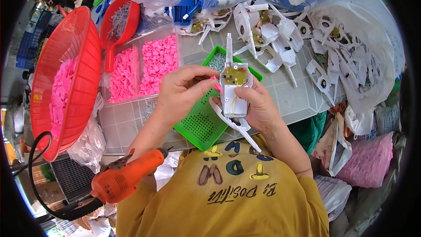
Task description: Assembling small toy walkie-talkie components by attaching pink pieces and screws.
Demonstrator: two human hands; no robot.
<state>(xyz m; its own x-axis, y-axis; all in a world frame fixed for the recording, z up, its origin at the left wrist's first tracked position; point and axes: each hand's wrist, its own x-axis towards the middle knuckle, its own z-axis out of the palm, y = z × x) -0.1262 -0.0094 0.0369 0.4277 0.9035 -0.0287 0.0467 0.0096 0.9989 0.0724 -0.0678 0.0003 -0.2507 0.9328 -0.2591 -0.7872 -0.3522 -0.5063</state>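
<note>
My right hand [262, 107] grips an open white plastic toy housing [232, 98] with a long ridged tip pointing away from me. A small green-yellow circuit board [237, 77] and thin wires show inside it. Another white shell part [239, 127] hangs below, near my body. Between thumb and forefinger, my left hand [182, 88] pinches a small pink plastic piece [216, 84] at the housing's left edge. Underneath both hands lies a green perforated basket [201, 125], with small silvery screws [216, 61] at its far end.
Pink parts fill a clear divided tray [138, 68] and a red basket [66, 83]. A red scoop [106, 39] holds metal pins. White housings [272, 39] pile up at the back; more fill a plastic bag [351, 57]. An orange power screwdriver [127, 177] juts in at lower left.
</note>
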